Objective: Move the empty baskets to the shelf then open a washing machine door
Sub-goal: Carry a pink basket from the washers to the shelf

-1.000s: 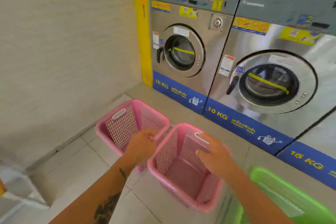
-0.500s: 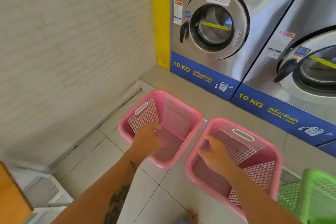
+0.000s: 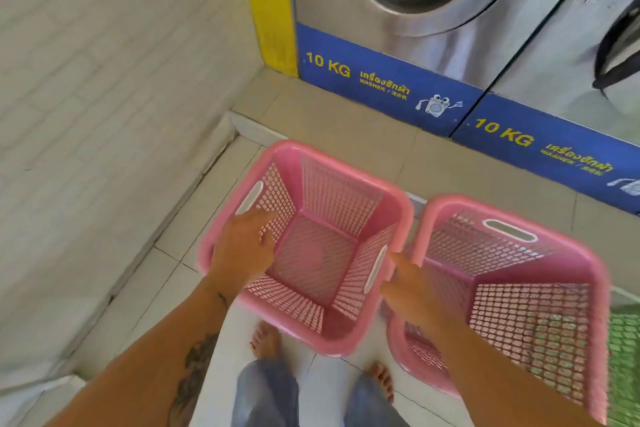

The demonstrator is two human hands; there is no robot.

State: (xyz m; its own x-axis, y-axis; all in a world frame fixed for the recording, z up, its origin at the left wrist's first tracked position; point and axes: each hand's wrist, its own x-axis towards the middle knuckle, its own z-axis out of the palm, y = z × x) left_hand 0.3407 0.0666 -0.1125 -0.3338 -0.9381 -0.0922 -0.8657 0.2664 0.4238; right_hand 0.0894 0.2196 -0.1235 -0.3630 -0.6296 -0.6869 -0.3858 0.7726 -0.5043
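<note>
Left hand (image 3: 242, 250) grips the near pink mesh plastic basket (image 3: 332, 184)'s nine-o'clock rim; released right hand (image 3: 412, 288) reaches its three-o'clock handle.

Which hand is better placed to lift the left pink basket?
Probably left: the left hand rests on the left pink basket rim by its handle slot; the right hand lies over the right pink basket.

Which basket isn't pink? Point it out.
The green basket at the far right edge, mostly cut off by the frame. It sits behind the right pink basket, showing through its mesh. The left pink basket is pink too.
</note>
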